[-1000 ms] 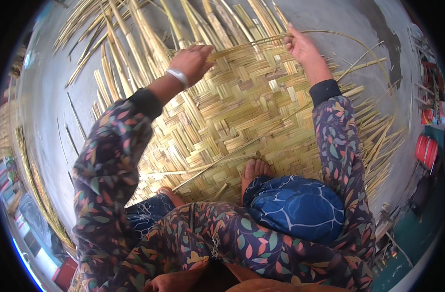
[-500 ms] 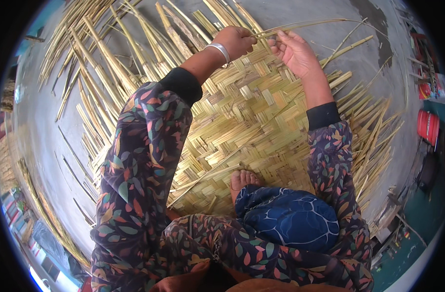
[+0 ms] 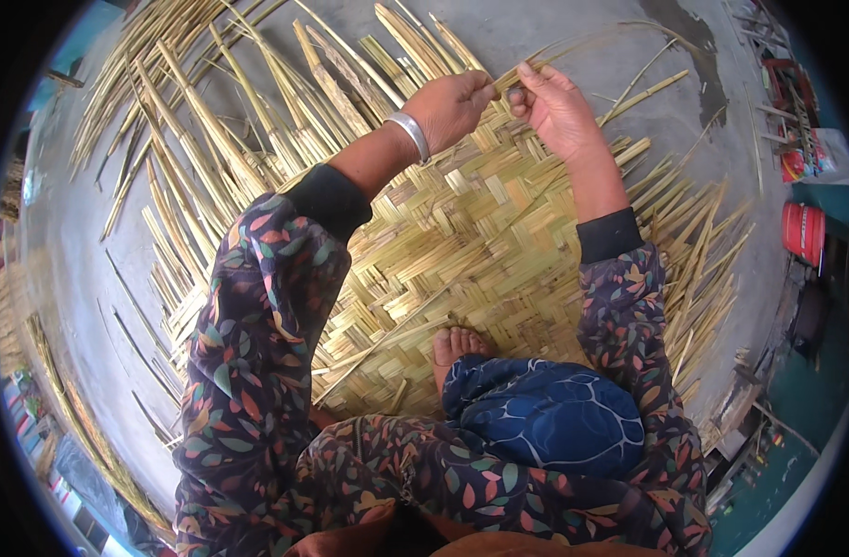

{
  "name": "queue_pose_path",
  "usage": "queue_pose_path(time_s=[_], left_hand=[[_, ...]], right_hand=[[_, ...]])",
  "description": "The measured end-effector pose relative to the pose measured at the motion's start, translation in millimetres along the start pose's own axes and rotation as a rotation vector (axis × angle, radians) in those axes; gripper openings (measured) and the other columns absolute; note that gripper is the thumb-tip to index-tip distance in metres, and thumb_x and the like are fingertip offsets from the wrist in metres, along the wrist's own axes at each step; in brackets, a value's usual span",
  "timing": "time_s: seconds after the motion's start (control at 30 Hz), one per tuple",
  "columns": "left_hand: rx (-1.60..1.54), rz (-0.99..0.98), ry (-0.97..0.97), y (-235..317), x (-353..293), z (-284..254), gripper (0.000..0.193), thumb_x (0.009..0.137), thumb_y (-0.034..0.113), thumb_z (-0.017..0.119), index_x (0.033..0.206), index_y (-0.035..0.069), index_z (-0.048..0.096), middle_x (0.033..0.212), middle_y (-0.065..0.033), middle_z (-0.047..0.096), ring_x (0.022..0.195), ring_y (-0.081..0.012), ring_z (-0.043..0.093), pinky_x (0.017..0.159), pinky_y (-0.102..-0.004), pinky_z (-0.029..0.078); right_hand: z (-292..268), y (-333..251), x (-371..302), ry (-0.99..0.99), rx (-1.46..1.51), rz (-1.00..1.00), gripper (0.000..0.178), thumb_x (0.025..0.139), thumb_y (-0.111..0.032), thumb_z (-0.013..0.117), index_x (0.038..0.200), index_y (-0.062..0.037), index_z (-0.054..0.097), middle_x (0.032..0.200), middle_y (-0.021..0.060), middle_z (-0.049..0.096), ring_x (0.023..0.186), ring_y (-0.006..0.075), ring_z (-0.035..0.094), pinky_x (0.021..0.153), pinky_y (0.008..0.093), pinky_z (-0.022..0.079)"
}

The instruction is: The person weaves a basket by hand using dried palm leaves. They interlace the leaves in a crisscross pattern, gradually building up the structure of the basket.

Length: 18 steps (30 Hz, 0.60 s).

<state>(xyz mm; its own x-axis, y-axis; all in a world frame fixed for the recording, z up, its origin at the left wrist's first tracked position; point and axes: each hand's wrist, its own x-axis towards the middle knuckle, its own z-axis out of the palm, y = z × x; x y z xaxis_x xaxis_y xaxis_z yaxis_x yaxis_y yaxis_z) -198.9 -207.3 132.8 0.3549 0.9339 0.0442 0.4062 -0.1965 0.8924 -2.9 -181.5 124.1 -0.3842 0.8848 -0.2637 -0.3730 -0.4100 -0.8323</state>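
A woven mat of split yellow-green reed strips (image 3: 443, 246) lies on the floor, its loose ends fanning out at the edges. Over its far edge, my left hand (image 3: 447, 113), with a silver bangle at the wrist, pinches a thin reed strip (image 3: 554, 53). Close beside it my right hand (image 3: 556, 111) grips the same strip between thumb and fingers. The strip arcs off to the right, blurred toward its far end. Both hands are raised above the weave, fingers closed.
My bare foot (image 3: 460, 343) rests on the mat's near part. Long loose reeds (image 3: 155, 74) spread over the grey floor (image 3: 582, 28) at far left, with another bundle (image 3: 85, 418) at left. A red container (image 3: 802, 232) stands at the right edge.
My hands have come closer together along the strip, the left one slightly lower. The strip's free end has moved and is blurred. The view has shifted a little.
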Motion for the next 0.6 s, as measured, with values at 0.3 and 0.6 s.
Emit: queue_pose_path(time_s=[0.3,0.6], left_hand=[[0.331,-0.102,0.090,13.6,-9.7,10.5,0.027,0.091,0.029,0.045,0.091,0.005,0.058,0.080,-0.0223,0.064,0.077,-0.0412,0.061,0.070,-0.0489,0.048],[0.432,-0.205,0.269,1.7,0.3,13.8,0.027,0.091,0.028,0.045,0.090,0.005,0.060,0.084,-0.0214,0.065,0.079,-0.0407,0.062,0.073,-0.0485,0.048]], right_hand=[[14.6,12.5,-13.4,0.086,0.119,-0.002,0.021,0.092,-0.021,0.062,0.102,-0.0022,0.060,0.082,0.0018,0.060,0.074,0.0112,0.060,0.063,0.0238,0.050],[60.7,24.1,-23.7,0.360,-0.309,-0.350,0.024,0.090,-0.022,0.064,0.096,0.0006,0.064,0.076,0.0015,0.064,0.067,0.0060,0.057,0.061,0.0203,0.047]])
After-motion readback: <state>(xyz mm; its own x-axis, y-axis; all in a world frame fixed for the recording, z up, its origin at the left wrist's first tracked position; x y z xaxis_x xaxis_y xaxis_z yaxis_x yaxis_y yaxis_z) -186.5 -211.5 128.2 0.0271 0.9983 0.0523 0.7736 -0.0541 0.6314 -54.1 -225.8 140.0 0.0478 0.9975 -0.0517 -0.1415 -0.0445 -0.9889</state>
